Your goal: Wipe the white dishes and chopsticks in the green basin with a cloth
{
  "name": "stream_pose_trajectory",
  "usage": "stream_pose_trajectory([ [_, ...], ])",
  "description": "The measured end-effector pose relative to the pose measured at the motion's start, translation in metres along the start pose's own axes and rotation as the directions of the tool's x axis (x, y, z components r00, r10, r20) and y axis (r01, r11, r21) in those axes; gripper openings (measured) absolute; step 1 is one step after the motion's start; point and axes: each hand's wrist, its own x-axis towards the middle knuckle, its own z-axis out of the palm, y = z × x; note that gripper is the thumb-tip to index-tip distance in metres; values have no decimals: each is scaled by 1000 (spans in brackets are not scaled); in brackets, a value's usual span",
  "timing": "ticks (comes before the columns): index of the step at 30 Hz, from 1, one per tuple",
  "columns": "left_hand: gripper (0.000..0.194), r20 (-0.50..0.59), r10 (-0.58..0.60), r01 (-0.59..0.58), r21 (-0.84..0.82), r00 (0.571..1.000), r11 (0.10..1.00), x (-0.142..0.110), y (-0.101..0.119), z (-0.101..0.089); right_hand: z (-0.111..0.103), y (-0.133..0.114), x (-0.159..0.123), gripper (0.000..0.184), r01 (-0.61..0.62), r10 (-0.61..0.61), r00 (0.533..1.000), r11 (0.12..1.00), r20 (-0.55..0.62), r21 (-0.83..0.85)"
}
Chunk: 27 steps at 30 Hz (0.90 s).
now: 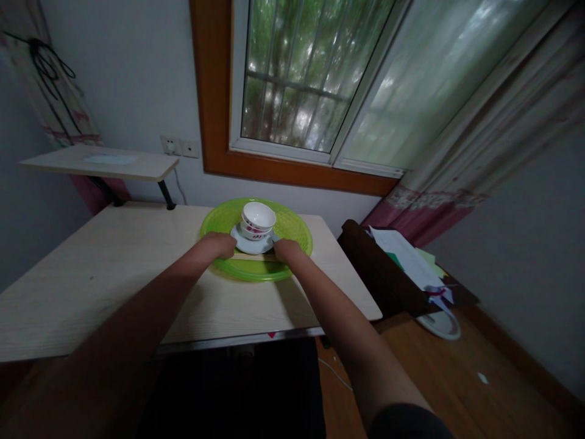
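Observation:
A round green plastic basket (pixel 256 272) sits on the desk. Within it, small white bowls (pixel 259 214) with red floral marks are stacked on a white plate (pixel 252 247). Light wooden chopsticks (pixel 254 257) lie crosswise along the near side of the plate. My left hand (pixel 222 246) is closed at their left end, close to the plate's edge. At the opposite end, my right hand (pixel 286 250) is closed around them too. A small greyish piece (pixel 275 236) shows just above the right hand; its kind is unclear. My fingertips are mostly hidden.
The pale wooden desk (pixel 114 256) carries a raised shelf (pixel 100 161) at the back left. A barred window (pixel 315 79) is behind the desk. To the right, a dark brown piece of furniture (pixel 379 268) bears papers (pixel 402 256). A white cable (pixel 336 373) runs along the floor.

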Motion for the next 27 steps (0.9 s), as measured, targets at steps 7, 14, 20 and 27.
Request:
stream_pose_trajectory([
  [7,33,-38,34,-27,164,999,986,-20,10,-18,-7,4,-5,42,-99,110,968,993,-226,62],
  [14,36,-474,-8,3,-10,881,1000,-27,-7,-15,1,3,-9,46,-131,145,978,986,-148,99],
  [20,66,-392,-408,180,-502,825,846,-22,-36,-1,-6,1,-12,39,-109,114,992,989,-49,95],
  [27,79,-197,-520,182,-787,831,589,-21,-42,11,-12,3,-9,44,-134,165,965,979,-202,156],
])
